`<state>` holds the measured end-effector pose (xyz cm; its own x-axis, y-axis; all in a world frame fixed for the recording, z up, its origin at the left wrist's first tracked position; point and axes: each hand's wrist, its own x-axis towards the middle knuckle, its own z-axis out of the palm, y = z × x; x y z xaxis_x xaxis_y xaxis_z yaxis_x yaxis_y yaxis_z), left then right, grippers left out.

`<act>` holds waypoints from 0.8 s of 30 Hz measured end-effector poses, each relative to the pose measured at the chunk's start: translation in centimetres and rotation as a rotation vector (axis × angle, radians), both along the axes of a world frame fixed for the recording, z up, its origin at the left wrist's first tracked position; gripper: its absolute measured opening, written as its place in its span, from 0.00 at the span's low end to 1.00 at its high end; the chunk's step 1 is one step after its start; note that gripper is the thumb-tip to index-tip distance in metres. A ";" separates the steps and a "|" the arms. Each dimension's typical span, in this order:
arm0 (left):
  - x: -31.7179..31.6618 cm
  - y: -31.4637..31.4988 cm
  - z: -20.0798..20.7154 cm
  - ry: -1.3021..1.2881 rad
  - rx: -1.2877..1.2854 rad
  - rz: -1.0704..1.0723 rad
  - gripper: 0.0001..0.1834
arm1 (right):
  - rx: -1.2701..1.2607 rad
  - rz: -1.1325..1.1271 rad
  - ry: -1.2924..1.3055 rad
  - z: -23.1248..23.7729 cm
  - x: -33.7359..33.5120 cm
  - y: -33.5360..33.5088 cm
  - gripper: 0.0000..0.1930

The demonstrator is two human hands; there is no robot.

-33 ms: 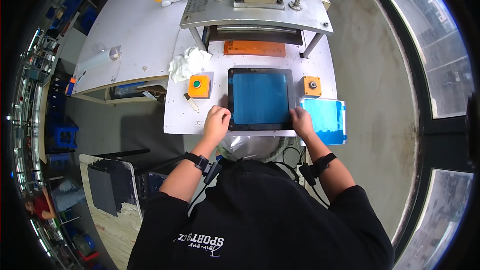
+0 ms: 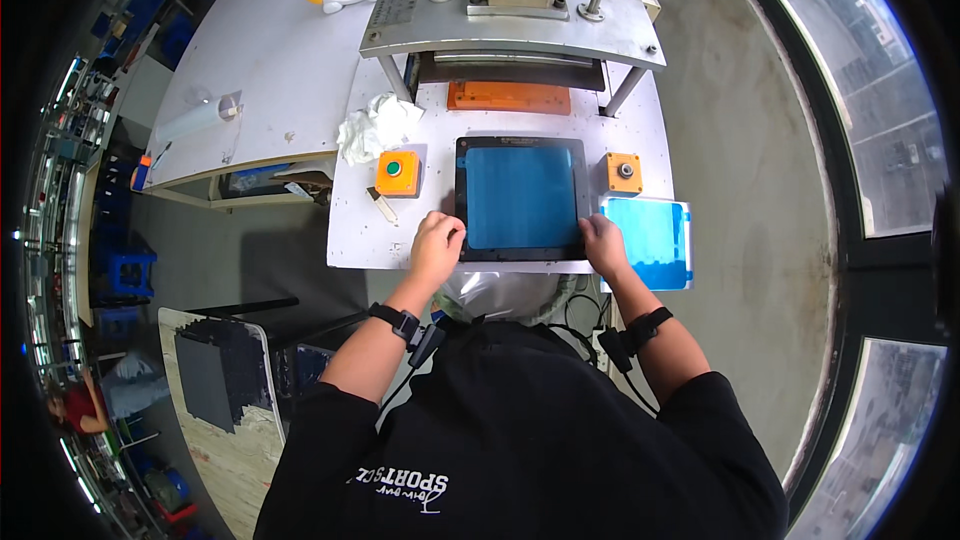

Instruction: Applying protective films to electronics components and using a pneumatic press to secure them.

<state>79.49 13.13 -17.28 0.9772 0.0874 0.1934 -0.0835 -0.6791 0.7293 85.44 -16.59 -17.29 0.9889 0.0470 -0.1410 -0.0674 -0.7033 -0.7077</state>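
White counter (image 2: 350, 240). Black-framed blue panel (image 2: 522, 198) flat near front edge. Green-button orange box (image 2: 398, 178) left of it, dark-button orange box (image 2: 620, 176) right. Crumpled white cloth (image 2: 378, 127) behind left box, small slim tool (image 2: 382, 206) in front. Orange bar (image 2: 510, 97) at rear between metal press (image 2: 520, 28) legs. Bright-blue sheet (image 2: 648, 243) at right front corner, overhanging.

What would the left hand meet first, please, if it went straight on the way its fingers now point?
The left hand would most likely meet the left edge of the black rectangular frame around the blue rectangular sheet; it may already touch it, as any gap is hard to judge.
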 end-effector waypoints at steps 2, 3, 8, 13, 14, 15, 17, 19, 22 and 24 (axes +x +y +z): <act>0.2 -0.6 -0.1 0.012 0.026 -0.020 0.04 | -0.014 -0.002 0.016 0.3 -0.3 -0.1 0.13; 0.2 -0.8 -0.4 0.020 0.058 -0.001 0.04 | 0.022 0.002 0.031 0.5 -0.7 -0.1 0.13; 0.4 -1.3 -1.2 0.067 0.138 0.116 0.04 | 0.059 -0.071 0.048 0.0 -1.0 -0.2 0.15; 0.8 -2.2 -0.4 0.079 0.272 0.114 0.03 | 0.053 -0.173 0.090 -2.4 0.4 -1.6 0.20; 0.8 -2.2 -0.4 0.075 0.274 0.110 0.03 | 0.065 -0.123 0.127 -2.5 0.8 -1.7 0.20; 0.9 -2.2 -0.3 0.119 0.272 0.120 0.03 | 0.118 -0.103 0.192 -2.6 1.2 -1.9 0.21; 1.0 -2.1 -0.1 0.160 0.275 0.132 0.03 | 0.125 -0.056 0.185 -2.5 1.2 -2.0 0.20; 1.0 -1.9 0.0 0.210 0.278 0.137 0.03 | 0.132 0.000 0.205 -1.9 1.3 -1.7 0.20; 1.0 -2.1 0.3 0.240 0.248 0.081 0.04 | 0.189 -0.059 0.268 -2.5 1.3 -2.3 0.19; 0.7 -1.8 0.8 0.254 0.283 0.078 0.04 | 0.329 -0.060 0.332 -2.2 1.2 -2.2 0.18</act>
<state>80.22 11.28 -16.47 0.9896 0.1416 -0.0266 0.1357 -0.8534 0.5033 86.67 -18.79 -19.48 0.8951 0.0867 -0.4373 -0.3613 -0.4336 -0.8255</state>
